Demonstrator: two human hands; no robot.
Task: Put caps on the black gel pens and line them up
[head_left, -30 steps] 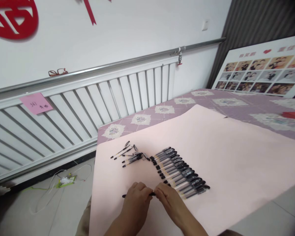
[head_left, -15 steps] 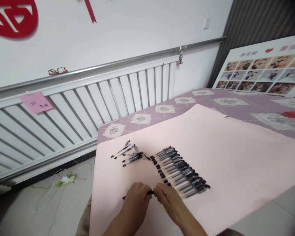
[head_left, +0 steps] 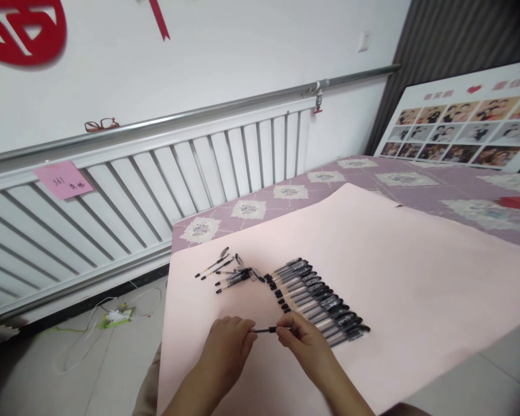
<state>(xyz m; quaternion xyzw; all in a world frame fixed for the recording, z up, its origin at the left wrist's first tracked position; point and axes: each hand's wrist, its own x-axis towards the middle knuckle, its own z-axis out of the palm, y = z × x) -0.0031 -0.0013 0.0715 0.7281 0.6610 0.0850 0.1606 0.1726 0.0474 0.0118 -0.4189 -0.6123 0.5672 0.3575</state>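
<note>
A slim dark pen lies level between my two hands above the pink sheet, with a thicker black section near its right end. Its left end is pinched by my left hand, whose fingers hide that tip. My right hand is closed on the pen's other end, close to the row of pens. Those are clear pens with black caps and ends, laid side by side on a slant. Left of the row lies a loose pile of pen parts and pens.
The pink sheet covers much of a table with a purple patterned cloth. Behind stands a white radiator with a pipe above and glasses on it. A photo board leans at the right. Cables lie on the floor.
My hands have moved apart and slightly up, exposing a thin stretch of the pen between them. The dark end that stuck out left of my left hand no longer shows. The row and pile have not moved.
</note>
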